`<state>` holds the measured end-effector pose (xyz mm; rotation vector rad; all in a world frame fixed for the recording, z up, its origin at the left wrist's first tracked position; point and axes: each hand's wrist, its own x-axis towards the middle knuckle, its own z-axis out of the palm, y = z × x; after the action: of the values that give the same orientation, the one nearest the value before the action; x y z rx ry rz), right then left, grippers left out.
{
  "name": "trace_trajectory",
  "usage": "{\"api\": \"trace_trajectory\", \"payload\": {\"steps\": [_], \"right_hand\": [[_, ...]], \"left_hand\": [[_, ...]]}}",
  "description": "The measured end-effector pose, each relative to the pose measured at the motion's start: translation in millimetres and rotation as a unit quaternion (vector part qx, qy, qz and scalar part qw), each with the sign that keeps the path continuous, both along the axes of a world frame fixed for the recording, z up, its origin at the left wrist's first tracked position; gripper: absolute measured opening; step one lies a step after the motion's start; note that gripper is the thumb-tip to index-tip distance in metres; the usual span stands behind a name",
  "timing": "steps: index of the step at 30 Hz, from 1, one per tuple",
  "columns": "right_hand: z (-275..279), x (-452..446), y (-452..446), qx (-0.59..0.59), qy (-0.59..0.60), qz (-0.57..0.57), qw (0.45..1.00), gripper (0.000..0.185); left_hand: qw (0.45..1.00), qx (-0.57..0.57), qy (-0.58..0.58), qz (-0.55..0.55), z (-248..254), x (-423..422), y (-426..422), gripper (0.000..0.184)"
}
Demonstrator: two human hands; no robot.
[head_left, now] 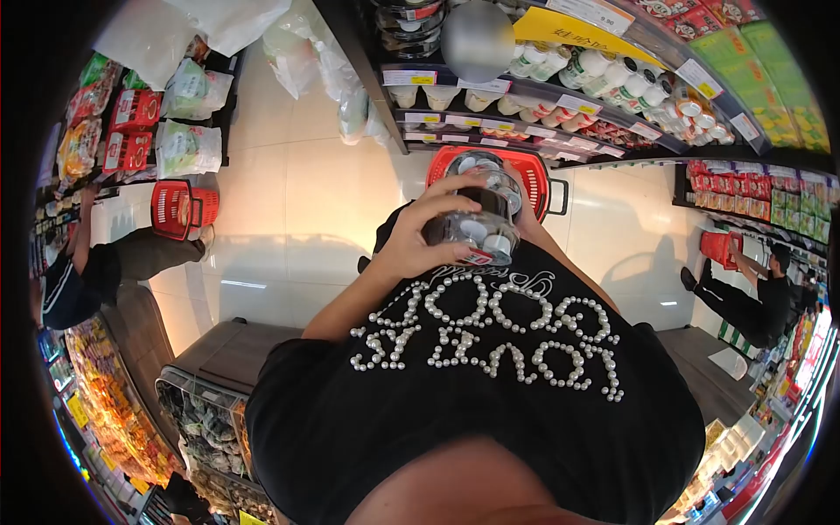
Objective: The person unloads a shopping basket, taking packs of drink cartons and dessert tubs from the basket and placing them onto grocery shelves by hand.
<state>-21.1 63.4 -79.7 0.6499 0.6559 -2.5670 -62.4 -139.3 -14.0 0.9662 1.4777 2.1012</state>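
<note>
My left hand is wrapped around the left side of a clear plastic tub with a dark band and a red label. White and dark round pieces show through its walls. My right hand grips the tub's far right side, its fingers partly hidden. The tub is held in front of my chest. Beyond and below it, a red shopping basket stands on the floor at the shelf's foot, partly covered by the tub and hands.
Ahead rises a shelf with white bottles, cups and price tags. Plastic bags hang at its left end. A person stands left near another red basket. Another person at right has a hand at a red basket.
</note>
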Motion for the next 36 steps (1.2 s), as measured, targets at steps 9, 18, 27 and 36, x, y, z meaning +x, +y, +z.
{"api": "trace_trajectory", "payload": {"steps": [9, 18, 27, 36], "right_hand": [[-24, -2, -4, -0.188, 0.088, 0.04, 0.977, 0.073], [-15, -2, -11, -0.103, 0.014, 0.032, 0.994, 0.073], [-17, 2, -10, -0.1, 0.011, 0.005, 0.995, 0.065], [-8, 2, -11, -0.089, -0.002, 0.008, 0.996, 0.064]], "left_hand": [[0.841, 0.217, -0.481, 0.122, 9, -26, -20, 0.051], [0.81, 0.42, -0.382, -0.147, 13, -35, -32, 0.077], [0.667, 0.418, -0.558, -0.263, 0, -15, -21, 0.09], [0.674, 0.42, -0.558, -0.242, -3, -12, -20, 0.089]]}}
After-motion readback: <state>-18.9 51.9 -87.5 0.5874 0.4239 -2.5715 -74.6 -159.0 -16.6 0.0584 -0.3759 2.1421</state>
